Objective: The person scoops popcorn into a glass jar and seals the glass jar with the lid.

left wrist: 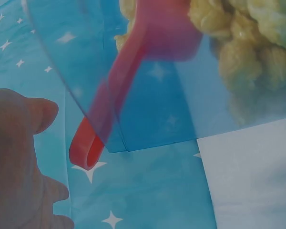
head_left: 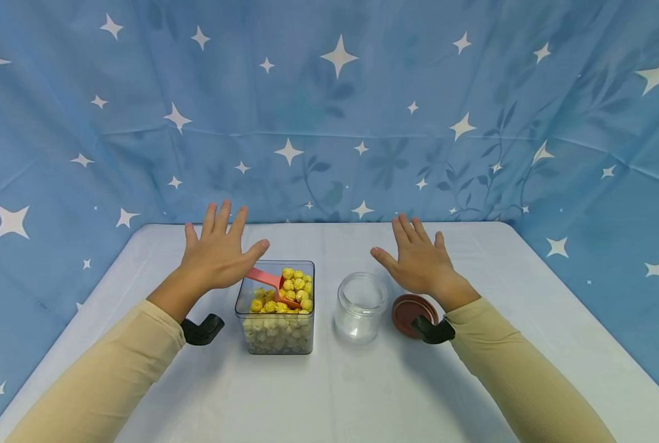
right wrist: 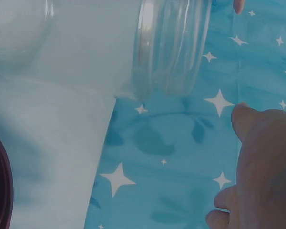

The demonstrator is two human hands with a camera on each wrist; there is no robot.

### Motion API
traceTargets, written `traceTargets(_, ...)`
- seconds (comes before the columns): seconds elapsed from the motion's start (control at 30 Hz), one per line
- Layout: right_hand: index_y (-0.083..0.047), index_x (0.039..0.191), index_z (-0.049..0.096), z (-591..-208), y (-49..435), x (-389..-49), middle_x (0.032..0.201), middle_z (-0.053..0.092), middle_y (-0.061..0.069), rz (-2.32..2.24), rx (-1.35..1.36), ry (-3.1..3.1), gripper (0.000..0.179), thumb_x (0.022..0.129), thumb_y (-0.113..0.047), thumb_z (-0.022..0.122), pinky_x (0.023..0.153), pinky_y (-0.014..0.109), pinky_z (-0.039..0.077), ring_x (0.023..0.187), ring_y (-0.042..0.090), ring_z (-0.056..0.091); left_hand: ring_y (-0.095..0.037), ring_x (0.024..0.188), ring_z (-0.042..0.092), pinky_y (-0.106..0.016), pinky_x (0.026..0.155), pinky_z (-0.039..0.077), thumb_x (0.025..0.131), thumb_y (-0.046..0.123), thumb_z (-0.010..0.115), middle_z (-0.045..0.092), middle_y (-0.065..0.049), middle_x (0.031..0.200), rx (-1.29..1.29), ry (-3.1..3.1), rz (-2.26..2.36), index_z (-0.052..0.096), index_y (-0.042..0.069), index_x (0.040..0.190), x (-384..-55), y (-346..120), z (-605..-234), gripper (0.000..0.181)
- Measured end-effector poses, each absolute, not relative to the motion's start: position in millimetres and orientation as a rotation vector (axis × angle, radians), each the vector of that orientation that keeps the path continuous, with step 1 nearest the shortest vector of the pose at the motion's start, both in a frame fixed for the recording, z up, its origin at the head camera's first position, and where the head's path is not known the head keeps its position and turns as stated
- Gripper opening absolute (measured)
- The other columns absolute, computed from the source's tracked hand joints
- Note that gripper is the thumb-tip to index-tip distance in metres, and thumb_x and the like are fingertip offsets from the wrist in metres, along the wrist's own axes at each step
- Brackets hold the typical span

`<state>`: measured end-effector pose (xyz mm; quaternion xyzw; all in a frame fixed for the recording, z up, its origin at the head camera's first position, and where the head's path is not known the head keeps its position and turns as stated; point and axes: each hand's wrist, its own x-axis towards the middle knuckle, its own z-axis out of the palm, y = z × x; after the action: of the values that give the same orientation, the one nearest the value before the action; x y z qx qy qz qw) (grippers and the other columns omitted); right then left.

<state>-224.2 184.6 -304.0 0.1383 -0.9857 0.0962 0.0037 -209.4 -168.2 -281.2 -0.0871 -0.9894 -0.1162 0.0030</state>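
Note:
My left hand (head_left: 216,253) is spread with straight fingers, its thumb by the back left corner of a clear square container (head_left: 276,335). Yellow popcorn (head_left: 298,286) fills much of that container. A red scoop (head_left: 267,278) lies in the popcorn, its handle leaning out over the rim toward the left hand; in the left wrist view the handle end (left wrist: 88,148) shows beside the hand, apart from it. My right hand (head_left: 422,261), also spread and holding nothing, hovers behind a clear round jar (head_left: 359,314) with no lid on it. A brown-red lid (head_left: 405,315) lies right of the jar, partly covered by the wrist mount.
A white-covered table (head_left: 329,400) bears the container, jar and lid in a row. Behind and beside it hangs a blue curtain (head_left: 307,92) with white stars. Black camera mounts (head_left: 203,330) sit at both wrists, below beige sleeves.

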Motion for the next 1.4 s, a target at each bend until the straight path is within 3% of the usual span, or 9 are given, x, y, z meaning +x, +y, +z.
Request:
traceTargets(0.27,0.002,0.159,0.008,-303.3,182.5,-223.3,0.166,0.002,0.019,0.378,0.431,-3.067,0.091,0.102,-0.065,0.031,0.111,0.074,-0.001,0.151,0.040,0.000,-0.042,0.149,-0.013,-0.074,0.109,-0.006,0.100,0.066,0.034,-0.009,-0.021,0.164,-0.339,-3.073,-0.516,0.006,0.007,0.161,-208.2,-172.5,-282.7,0.090)
traceTargets(0.47,0.003,0.159,0.012,-304.4,173.8,-218.4,0.165,0.010,0.018,0.587,0.505,-2.984,0.088,0.103,-0.061,0.038,0.113,0.071,0.004,0.151,0.036,0.007,-0.044,0.149,0.005,-0.072,0.112,0.012,0.101,0.059,0.046,-0.002,-0.019,0.166,-0.523,-3.016,-0.780,0.012,0.008,0.161,-204.9,-183.1,-288.4,0.086)
traceTargets(0.57,0.002,0.158,0.015,-305.3,166.7,-214.5,0.164,0.016,0.019,0.651,0.546,-2.960,0.087,0.102,-0.059,0.042,0.115,0.068,0.008,0.150,0.036,0.013,-0.044,0.148,0.015,-0.070,0.111,0.020,0.100,0.056,0.052,0.011,-0.019,0.165,-0.600,-3.018,-0.835,0.023,0.007,0.160,-202.0,-189.4,-292.9,0.082)
traceTargets(0.77,0.002,0.157,0.024,-301.6,146.0,-203.7,0.160,0.027,0.019,0.712,0.665,-2.941,0.089,0.097,-0.057,0.054,0.115,0.064,0.018,0.146,0.037,0.028,-0.040,0.126,0.053,-0.057,0.100,0.046,0.097,0.044,0.065,0.049,-0.019,0.146,-0.645,-3.020,-0.980,0.048,0.005,0.148,-195.4,-200.1,-299.6,0.067)
traceTargets(0.87,0.000,0.157,0.028,-298.1,134.8,-200.0,0.159,0.031,0.016,0.701,0.735,-2.946,0.096,0.091,-0.060,0.063,0.114,0.066,0.019,0.145,0.035,0.031,-0.035,0.117,0.060,-0.050,0.093,0.052,0.096,0.040,0.068,0.058,-0.017,0.137,-0.616,-3.026,-1.027,0.056,0.004,0.141,-194.2,-203.3,-302.0,0.058)
traceTargets(1.0,-0.003,0.157,0.029,-295.1,119.8,-197.7,0.159,0.034,0.012,0.674,0.856,-2.967,0.105,0.082,-0.064,0.071,0.114,0.066,0.017,0.145,0.031,0.032,-0.028,0.106,0.063,-0.045,0.084,0.055,0.096,0.034,0.069,0.066,-0.011,0.118,-0.572,-3.016,-1.040,0.062,0.003,0.134,-194.5,-205.8,-305.8,0.049)
traceTargets(1.17,-0.004,0.158,0.028,-295.8,104.5,-197.1,0.159,0.033,0.011,0.701,1.022,-2.999,0.110,0.078,-0.062,0.078,0.116,0.065,0.013,0.145,0.026,0.032,-0.022,0.093,0.063,-0.038,0.076,0.053,0.097,0.030,0.068,0.066,-0.005,0.104,-0.536,-2.986,-1.119,0.065,0.003,0.129,-195.2,-207.0,-310.1,0.042)
traceTargets(1.4,-0.005,0.156,0.033,-300.3,92.1,-200.3,0.155,0.041,0.010,0.665,1.123,-3.062,0.109,0.075,-0.061,0.081,0.114,0.069,0.009,0.140,0.027,0.041,-0.023,0.080,0.062,-0.044,0.074,0.054,0.098,0.032,0.067,0.065,-0.007,0.096,-0.520,-2.984,-1.319,0.062,0.000,0.131,-195.8,-207.6,-311.2,0.046)
